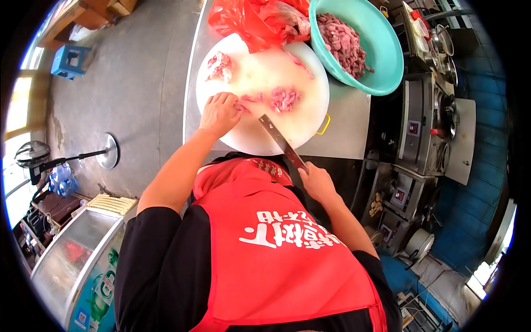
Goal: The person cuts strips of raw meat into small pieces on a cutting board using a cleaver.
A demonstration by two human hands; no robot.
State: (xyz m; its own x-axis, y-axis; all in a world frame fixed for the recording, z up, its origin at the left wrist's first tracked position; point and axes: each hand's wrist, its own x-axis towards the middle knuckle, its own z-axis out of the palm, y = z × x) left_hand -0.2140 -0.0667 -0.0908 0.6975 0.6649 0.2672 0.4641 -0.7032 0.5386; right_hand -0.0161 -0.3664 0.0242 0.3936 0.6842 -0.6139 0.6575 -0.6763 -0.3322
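My right hand (317, 181) grips the handle of a kitchen knife (281, 141), whose long blade slants over the near side of a round white cutting board (221, 52). At the board's left part, my left hand (220, 113) has its fingers curled down on a strip of raw meat (242, 106). Right of that strip lies a small heap of cut meat pieces (285, 99), apart from the blade tip. A larger chunk of meat (220, 66) rests at the far left of the board. A thin pinkish strip (299, 63) lies near its far right edge.
A turquoise basin (384, 47) of cut meat (343, 44) stands right of the board. Behind the board is a red plastic bag (243, 25) with meat in it. The board has a yellow handle (324, 125). Cooking equipment (415, 127) stands to the right, a fan (108, 150) to the left.
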